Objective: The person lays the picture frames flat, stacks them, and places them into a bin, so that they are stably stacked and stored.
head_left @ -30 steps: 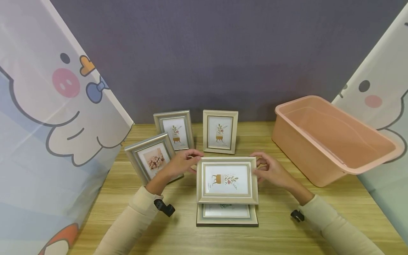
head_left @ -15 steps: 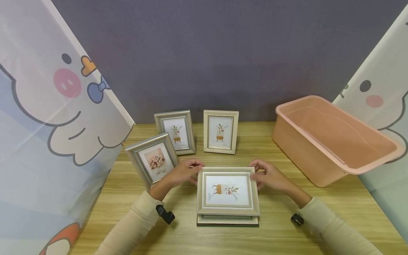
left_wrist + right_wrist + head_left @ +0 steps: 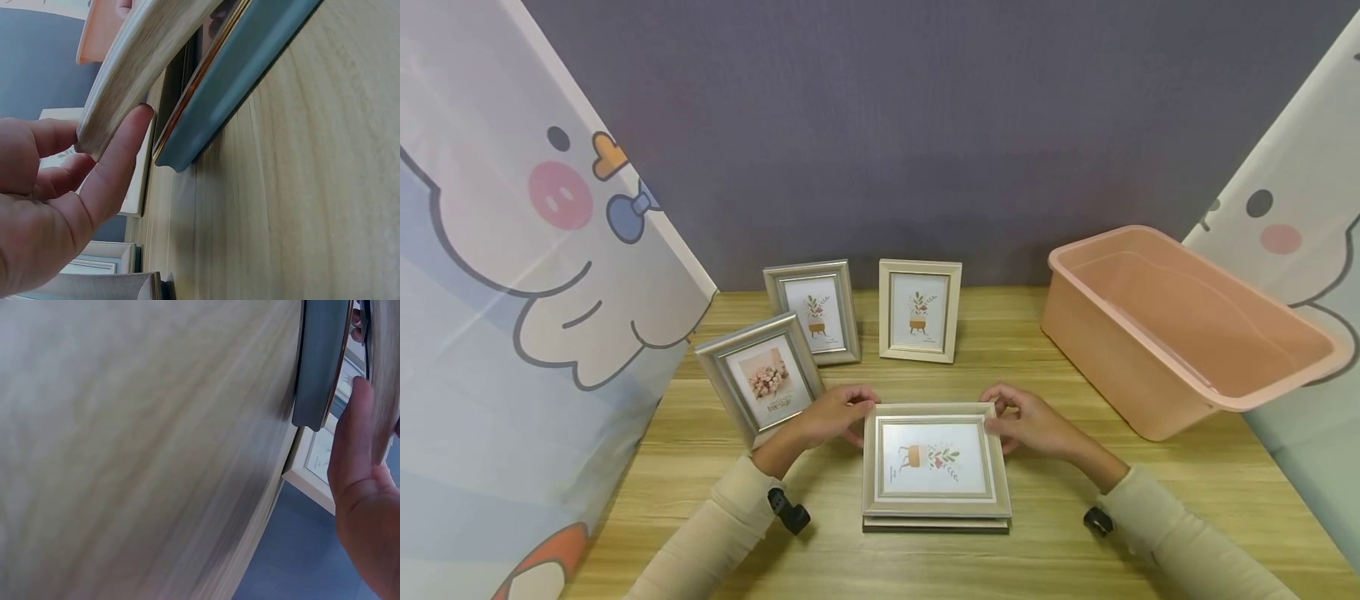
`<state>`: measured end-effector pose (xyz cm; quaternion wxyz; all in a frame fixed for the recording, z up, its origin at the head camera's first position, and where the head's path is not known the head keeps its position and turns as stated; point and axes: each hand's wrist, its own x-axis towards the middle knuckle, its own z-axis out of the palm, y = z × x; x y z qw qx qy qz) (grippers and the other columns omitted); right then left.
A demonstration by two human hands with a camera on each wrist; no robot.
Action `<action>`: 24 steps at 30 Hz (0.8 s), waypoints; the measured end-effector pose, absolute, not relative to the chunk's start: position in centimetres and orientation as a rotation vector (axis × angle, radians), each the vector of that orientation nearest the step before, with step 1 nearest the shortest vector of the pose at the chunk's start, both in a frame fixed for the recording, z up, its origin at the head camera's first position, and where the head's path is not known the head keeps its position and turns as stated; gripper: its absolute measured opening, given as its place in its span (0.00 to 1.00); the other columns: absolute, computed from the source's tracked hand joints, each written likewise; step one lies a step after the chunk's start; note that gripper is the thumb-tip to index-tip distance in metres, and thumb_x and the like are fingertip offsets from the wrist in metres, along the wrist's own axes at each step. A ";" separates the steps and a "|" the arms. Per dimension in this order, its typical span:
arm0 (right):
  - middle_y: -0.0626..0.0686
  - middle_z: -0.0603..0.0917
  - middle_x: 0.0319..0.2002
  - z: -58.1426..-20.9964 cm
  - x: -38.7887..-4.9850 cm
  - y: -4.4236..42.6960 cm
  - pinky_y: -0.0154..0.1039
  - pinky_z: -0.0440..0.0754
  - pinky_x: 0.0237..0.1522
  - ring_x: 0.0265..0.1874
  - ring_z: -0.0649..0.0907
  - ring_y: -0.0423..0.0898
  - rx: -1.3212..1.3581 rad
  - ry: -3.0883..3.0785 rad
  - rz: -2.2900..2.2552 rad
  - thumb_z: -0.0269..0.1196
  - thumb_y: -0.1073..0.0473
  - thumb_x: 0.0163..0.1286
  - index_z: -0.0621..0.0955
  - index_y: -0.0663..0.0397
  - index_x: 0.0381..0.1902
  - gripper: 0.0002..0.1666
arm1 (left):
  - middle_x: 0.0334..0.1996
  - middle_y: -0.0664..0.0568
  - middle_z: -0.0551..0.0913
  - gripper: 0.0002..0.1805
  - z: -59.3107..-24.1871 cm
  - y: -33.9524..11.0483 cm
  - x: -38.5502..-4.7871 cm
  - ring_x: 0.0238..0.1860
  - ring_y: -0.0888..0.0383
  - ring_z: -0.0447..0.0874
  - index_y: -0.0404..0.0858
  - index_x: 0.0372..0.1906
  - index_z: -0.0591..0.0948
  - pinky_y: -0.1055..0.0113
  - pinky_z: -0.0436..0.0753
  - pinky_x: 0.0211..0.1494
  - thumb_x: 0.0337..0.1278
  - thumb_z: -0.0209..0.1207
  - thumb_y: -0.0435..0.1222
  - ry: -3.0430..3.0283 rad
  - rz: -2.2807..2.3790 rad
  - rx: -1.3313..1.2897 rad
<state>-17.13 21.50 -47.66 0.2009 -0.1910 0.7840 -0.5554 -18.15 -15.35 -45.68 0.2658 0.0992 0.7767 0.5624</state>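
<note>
Counter point(image 3: 1060, 554): wood-grained, its back edge against a dark grey wall point(image 3: 887, 150); plain wood shows along the near side and between the right hand point(image 3: 1030, 422) and the tub.
Peach tub point(image 3: 1105, 354): stands at the right, mouth up, its length slanting from back left to front right.
Upper cream frame point(image 3: 935, 458): held face up at the centre, above another frame; long axis left to right, the drawn plant pointing right, the pot's legs left.
Lower frame point(image 3: 231, 87): lies beneath, aligned the same way, its near edge showing; the wrist views show a gap at the far corners.
Silver flower frame point(image 3: 767, 383): stands leaning at the left, close beside the left hand point(image 3: 831, 414), crowding that side.
Silver plant frame point(image 3: 815, 312): stands behind it, partly covered.
Cream plant frame point(image 3: 919, 310): stands beyond the pile, wood between.
Hands: each pinches a far corner of the upper frame between thumb and fingers.
</note>
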 end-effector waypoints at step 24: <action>0.58 0.85 0.41 -47.6 -17.1 21.1 0.38 0.85 0.30 0.31 0.85 0.44 -0.644 2.392 -1.272 0.67 0.55 0.71 0.76 0.62 0.59 0.25 | 0.38 0.48 0.78 0.16 -46.4 -15.5 -18.1 0.39 0.57 0.78 0.32 0.57 0.81 0.59 0.88 0.43 0.78 0.52 0.37 2.242 1.295 0.304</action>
